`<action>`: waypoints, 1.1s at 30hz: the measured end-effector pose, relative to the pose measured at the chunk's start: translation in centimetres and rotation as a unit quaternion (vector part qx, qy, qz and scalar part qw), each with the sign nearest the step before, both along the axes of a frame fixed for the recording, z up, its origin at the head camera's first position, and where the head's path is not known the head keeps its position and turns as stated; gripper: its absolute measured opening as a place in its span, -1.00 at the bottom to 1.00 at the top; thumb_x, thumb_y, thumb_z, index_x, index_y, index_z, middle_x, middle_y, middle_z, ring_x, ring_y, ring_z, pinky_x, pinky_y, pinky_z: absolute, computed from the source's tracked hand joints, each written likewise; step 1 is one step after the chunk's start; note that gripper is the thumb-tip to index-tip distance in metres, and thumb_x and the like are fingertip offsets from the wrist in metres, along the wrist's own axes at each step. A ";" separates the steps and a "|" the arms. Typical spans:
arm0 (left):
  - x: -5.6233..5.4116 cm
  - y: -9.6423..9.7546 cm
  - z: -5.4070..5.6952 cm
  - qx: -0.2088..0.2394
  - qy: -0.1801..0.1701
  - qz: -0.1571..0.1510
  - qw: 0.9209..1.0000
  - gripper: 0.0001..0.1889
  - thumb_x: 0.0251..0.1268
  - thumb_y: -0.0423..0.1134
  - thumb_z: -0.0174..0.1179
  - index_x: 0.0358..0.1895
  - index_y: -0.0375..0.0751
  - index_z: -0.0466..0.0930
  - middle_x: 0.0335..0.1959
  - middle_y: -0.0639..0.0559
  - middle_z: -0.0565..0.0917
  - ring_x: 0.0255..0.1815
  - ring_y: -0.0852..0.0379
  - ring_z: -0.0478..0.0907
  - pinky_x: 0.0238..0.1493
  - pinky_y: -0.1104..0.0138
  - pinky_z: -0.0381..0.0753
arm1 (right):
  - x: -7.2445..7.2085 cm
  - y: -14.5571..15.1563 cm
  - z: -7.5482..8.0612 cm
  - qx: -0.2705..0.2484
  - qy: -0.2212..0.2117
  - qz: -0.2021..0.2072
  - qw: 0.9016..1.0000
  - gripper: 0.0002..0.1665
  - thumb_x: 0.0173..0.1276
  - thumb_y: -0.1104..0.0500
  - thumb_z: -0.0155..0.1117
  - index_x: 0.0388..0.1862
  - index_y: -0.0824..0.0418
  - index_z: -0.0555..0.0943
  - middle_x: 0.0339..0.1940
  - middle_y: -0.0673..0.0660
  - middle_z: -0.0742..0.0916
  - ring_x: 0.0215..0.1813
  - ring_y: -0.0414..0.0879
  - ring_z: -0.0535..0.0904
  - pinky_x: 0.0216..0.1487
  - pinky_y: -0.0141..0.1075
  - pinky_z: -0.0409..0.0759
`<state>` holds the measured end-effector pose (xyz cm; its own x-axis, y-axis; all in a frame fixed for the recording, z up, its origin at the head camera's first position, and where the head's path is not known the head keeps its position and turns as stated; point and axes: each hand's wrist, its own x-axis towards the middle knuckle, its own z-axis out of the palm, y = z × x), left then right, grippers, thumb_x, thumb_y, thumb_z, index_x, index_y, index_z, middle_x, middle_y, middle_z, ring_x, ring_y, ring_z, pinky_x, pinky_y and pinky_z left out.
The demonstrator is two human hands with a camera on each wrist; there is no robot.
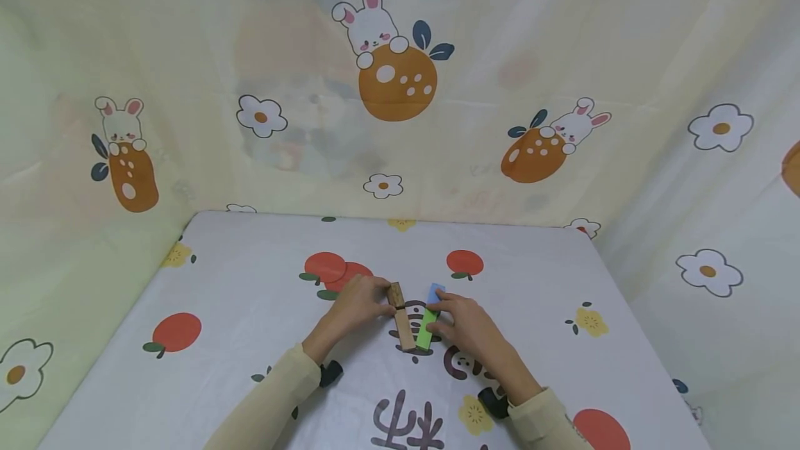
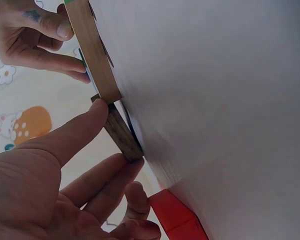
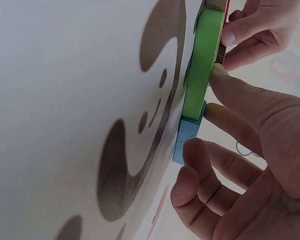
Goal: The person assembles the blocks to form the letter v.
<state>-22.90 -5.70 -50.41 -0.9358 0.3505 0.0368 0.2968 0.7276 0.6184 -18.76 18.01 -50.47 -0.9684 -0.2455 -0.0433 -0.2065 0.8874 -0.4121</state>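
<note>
A light wooden block [image 1: 404, 330] and a dark brown block [image 2: 124, 134] sit end to end on the cloth. My left hand [image 1: 359, 303] pinches the dark block, thumb by the joint, fingertips at its far end. Opposite lie a green block [image 3: 203, 62] and a blue block [image 3: 186, 136], also end to end. My right hand [image 1: 467, 321] grips the green block, its thumb along the side and a finger by the blue block. The two rows lean together at their near ends, making a narrow V. A red angular shape [image 2: 176, 215] shows beside the left hand's curled fingers.
A white cloth [image 1: 250, 339] with printed fruit, flowers and dark drawings covers the table. Patterned curtains [image 1: 437, 158] hang behind and at both sides. Dark straps [image 1: 494, 403] circle the wrists near the sleeves.
</note>
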 end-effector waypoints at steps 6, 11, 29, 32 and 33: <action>-0.2 0.0 -0.5 -0.005 0.004 -0.001 1.000 -0.49 0.14 -0.20 0.59 0.17 -0.29 0.76 0.11 -0.15 0.82 0.17 -0.12 0.68 0.31 -0.04 0.62 | 0.1 0.0 0.0 -0.004 0.004 0.007 1.000 -0.46 0.32 -0.01 0.58 0.25 0.09 0.76 0.57 0.18 0.57 0.60 0.23 0.48 0.54 0.15 0.48; -0.4 -0.1 -0.7 -0.004 0.013 -0.003 1.000 -0.48 0.11 -0.20 0.61 0.16 -0.30 0.77 0.11 -0.15 0.82 0.17 -0.12 0.69 0.29 -0.03 0.63 | 0.1 0.0 0.1 -0.007 0.006 0.011 1.000 -0.46 0.33 0.00 0.57 0.25 0.12 0.76 0.57 0.19 0.57 0.59 0.24 0.48 0.53 0.15 0.48; 0.4 0.9 0.2 -0.097 0.079 -0.046 0.991 -0.49 0.23 0.06 0.53 0.13 -0.19 0.77 0.20 -0.11 0.79 0.11 -0.09 0.72 0.25 0.03 0.60 | 0.0 0.0 0.2 -0.003 0.008 0.012 1.000 -0.45 0.33 -0.01 0.57 0.27 0.11 0.75 0.57 0.19 0.57 0.59 0.23 0.48 0.51 0.14 0.50; 1.2 1.6 0.7 -0.144 0.106 -0.061 0.982 -0.49 0.20 0.14 0.52 0.06 -0.17 0.76 0.06 -0.03 0.81 -0.10 -0.02 0.65 -0.02 0.17 0.56 | 0.1 0.1 0.3 -0.005 0.010 0.013 1.000 -0.45 0.33 0.00 0.57 0.26 0.13 0.75 0.57 0.20 0.57 0.58 0.23 0.49 0.51 0.14 0.51; 1.5 1.7 0.8 -0.154 0.105 -0.064 0.980 -0.46 0.19 0.15 0.52 0.08 -0.18 0.76 0.07 -0.03 0.81 -0.12 0.00 0.60 -0.09 0.20 0.51 | 0.1 0.1 0.4 -0.007 0.010 0.014 1.000 -0.46 0.33 0.01 0.57 0.26 0.14 0.75 0.56 0.21 0.57 0.58 0.24 0.49 0.51 0.14 0.51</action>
